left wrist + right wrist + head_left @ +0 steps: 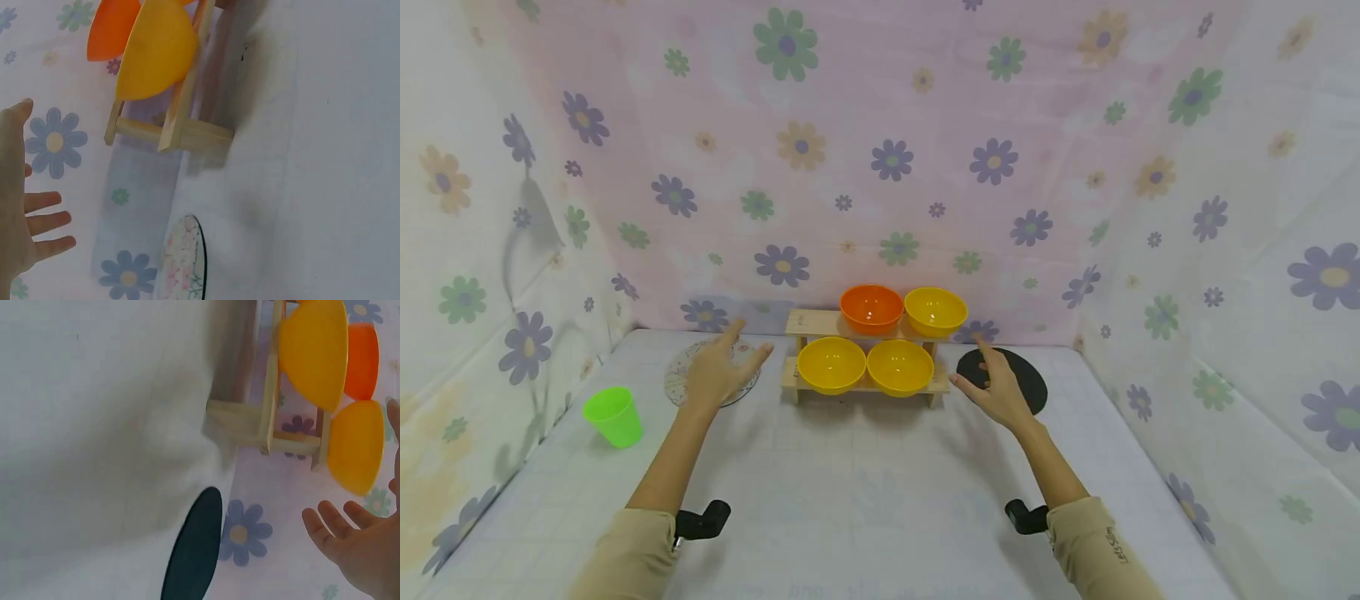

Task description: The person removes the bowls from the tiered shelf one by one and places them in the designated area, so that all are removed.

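We saw both hands raised above the tabletop (pixel 880 500), one at each end of a small two-tier wooden rack (pixel 863 379) that stood at the back, near the flowered backdrop. The left hand (pixel 718 371) hovered over a floral-patterned plate (pixel 676 385) lying flat just left of the rack; its grip was wide, fingers spread and straight, holding nothing, as the left wrist view confirmed (pixel 25 212). The right hand (pixel 996 390) hovered over a flat black disc (pixel 1028 385) just right of the rack; its grip was likewise wide and empty, fingers extended (pixel 356 540).

The rack's long axis ran left to right, square across the line between the two hands, so each hand faced one short end. The lower tier carried two yellow bowls: the left yellow bowl (pixel 831 364) lay nearer the left hand, the right yellow bowl (pixel 899 367) nearer the right hand. The upper tier carried an orange bowl (pixel 872 308) and a third yellow bowl (pixel 936 311), both farther back and offset toward the right hand. All four bowls sat upright, mouths up.

A green plastic cup (pixel 614 416) rested tilted on the tabletop, well apart to the left of the left hand
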Demonstrator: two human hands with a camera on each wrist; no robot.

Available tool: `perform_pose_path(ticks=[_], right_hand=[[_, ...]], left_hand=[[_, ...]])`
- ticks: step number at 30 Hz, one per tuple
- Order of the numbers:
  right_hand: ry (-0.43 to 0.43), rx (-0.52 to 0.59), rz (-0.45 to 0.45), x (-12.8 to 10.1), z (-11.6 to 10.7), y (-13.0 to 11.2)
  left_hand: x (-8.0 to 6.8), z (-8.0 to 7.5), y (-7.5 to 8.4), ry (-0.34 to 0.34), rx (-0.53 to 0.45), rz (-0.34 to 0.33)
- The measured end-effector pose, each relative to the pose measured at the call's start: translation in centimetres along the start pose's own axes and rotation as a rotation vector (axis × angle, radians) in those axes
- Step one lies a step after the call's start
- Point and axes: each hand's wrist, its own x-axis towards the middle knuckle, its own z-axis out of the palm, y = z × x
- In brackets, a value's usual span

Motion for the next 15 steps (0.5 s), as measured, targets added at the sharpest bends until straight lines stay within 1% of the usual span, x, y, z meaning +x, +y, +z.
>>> perform_pose_path(ticks=[2,5,8,12,15], right_hand=[[-0.015,0.059,0.004,0.0,0.7,-0.1],[-0.035,0.123,0.012,0.1,1.7,-0.2],[-0.051,0.173,0.016,0.3,2.7,-0.2],[-0.076,0.231,0.019,0.5,3.6,-0.4],[-0.105,0.289,0.040,0.5,3.9,-1.1]], left_hand=[[0.1,1.0,0.0,0.016,-0.101,0.005],[0.1,2.5,-0.1,0.002,-0.274,-0.006],[0.0,3.9,-0.2,-0.003,-0.409,-0.045],[-0.2,5.8,-0.7,0.036,-0.528,-0.101],[-0.3,7.1,-1.1,0.056,-0.583,-0.148]])
